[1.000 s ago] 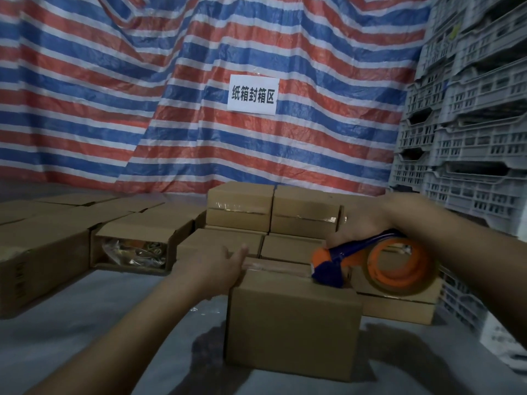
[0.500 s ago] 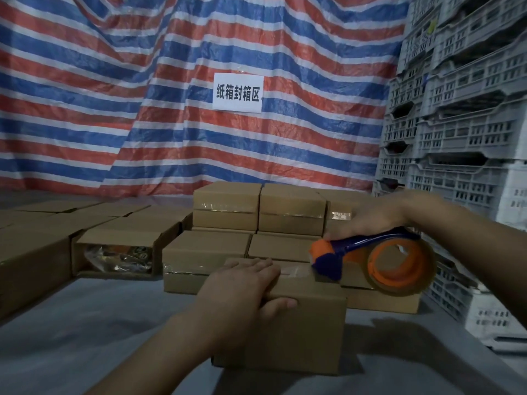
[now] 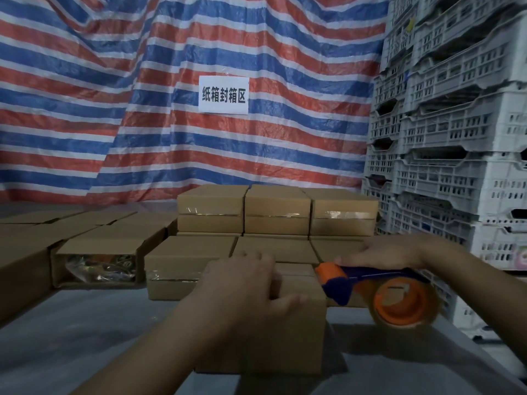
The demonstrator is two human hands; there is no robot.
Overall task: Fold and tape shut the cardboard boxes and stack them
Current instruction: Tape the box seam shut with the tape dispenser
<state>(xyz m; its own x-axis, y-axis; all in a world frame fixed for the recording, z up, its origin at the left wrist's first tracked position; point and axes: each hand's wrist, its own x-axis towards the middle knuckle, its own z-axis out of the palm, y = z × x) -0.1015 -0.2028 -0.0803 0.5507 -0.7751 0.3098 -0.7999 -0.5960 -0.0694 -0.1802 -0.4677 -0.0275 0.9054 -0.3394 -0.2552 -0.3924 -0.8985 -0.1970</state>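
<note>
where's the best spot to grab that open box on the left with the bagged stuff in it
Take the open box by its two short side walls, coming from above and in front. Its open face points toward the camera, flaps loose, so the top panel would flex and the bagged contents could slide out if tilted forward.

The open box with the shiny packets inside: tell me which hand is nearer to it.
Left. The left hand rests on the box being taped, just right of the open box. The right hand holds the tape dispenser farther right.

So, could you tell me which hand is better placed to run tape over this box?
The right hand: it holds the tape dispenser at the box's right edge, while the left hand presses the top.
</note>
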